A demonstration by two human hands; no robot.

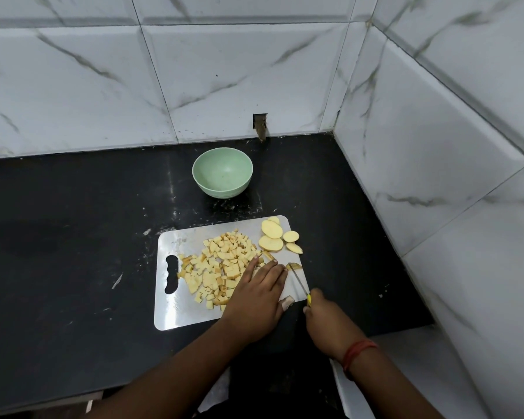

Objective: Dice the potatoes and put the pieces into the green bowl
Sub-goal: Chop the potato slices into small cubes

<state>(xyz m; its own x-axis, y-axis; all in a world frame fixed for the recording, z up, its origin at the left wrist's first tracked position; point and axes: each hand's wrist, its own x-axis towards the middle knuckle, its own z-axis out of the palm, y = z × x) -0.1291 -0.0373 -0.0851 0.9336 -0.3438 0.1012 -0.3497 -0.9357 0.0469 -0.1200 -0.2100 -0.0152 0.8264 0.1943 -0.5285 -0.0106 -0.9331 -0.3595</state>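
Diced potato pieces (221,267) cover the cutting board (176,309). The green bowl (222,172) stands behind it. Left hand (259,293) lies flat, fingers straight, against the pieces. Potato slices (277,238) occupy the far right corner. Right hand (325,320) grips the knife (300,282).

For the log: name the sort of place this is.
Most likely a home kitchen: a black counter set in a tiled wall corner, with diced potato on a cutting board.
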